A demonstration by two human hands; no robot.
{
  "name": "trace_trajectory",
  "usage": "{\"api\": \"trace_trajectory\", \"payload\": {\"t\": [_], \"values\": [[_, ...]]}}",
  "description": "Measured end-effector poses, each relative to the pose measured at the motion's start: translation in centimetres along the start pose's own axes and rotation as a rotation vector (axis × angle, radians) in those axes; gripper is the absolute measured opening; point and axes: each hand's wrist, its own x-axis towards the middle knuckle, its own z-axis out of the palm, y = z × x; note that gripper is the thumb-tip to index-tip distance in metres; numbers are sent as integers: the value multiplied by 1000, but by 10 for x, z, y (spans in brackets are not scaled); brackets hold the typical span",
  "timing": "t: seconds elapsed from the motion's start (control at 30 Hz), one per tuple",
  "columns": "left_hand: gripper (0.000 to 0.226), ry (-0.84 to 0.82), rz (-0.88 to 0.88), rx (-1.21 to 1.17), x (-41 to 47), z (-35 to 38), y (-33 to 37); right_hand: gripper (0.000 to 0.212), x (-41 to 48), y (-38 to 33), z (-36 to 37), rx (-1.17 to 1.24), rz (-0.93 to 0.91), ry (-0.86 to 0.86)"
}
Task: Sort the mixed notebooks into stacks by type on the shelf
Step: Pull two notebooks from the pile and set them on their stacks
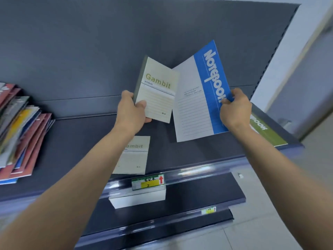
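1. Two notebooks are held up above the shelf (72, 141), both lifted clear of it, with the hands apart and each one busy with its own book.
2. The cream "Gambit" notebook (158, 91) is gripped by the left hand (132, 112) at its lower left corner, with the thumb on the cover and the fingers behind it.
3. The blue notebook (201, 94) is pinched by the right hand (235, 109) at its right edge; it is tilted, and its left edge is just beside the cream one (whether the two touch cannot be told).
4. A second "Gambit" notebook (135, 156) is seen lying flat near the front edge of the shelf, about the middle, partly covered by the left forearm.
5. A green notebook (264, 130) is laid at the right end of the shelf, and the mixed pile (21, 134) leans at the left end.
6. The step in hand is judged to be the placing: two types were picked and are now to be parted.
7. For the next move, the cream notebook should probably be lowered onto its twin with the edges squared, and a free place should be found for the blue one, maybe between the cream stack and the green notebook, since no blue stack is seen.
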Motion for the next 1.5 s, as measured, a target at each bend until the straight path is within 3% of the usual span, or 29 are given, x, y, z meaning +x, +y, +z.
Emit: {"api": "trace_trajectory", "payload": {"t": [0.27, 0.43, 0.6, 1.07, 1.23, 1.37, 1.5], "values": [[8, -164, 17, 39, 7, 121, 20, 19, 50, 89, -71, -86, 184, 62], [17, -172, 7, 42, 9, 124, 15, 22, 54, 101, -74, -114, 194, 49], [11, -177, 2, 55, 12, 131, 14, 24, 70, 122, -75, -148, 221, 13], [11, 65, -183, 104, -26, 202, -5, 25, 143, 224, -60, -394, 137, -320], [21, 125, -218, 97, -36, 208, -9, 16, 147, 243, -60, -495, 124, -376], [13, 144, -222, 108, -39, 209, -10, 10, 148, 246, -62, -612, 90, -421], [10, 155, -224, 128, -41, 205, -10, 31, 145, 230, -58, -854, -34, -369]]}}
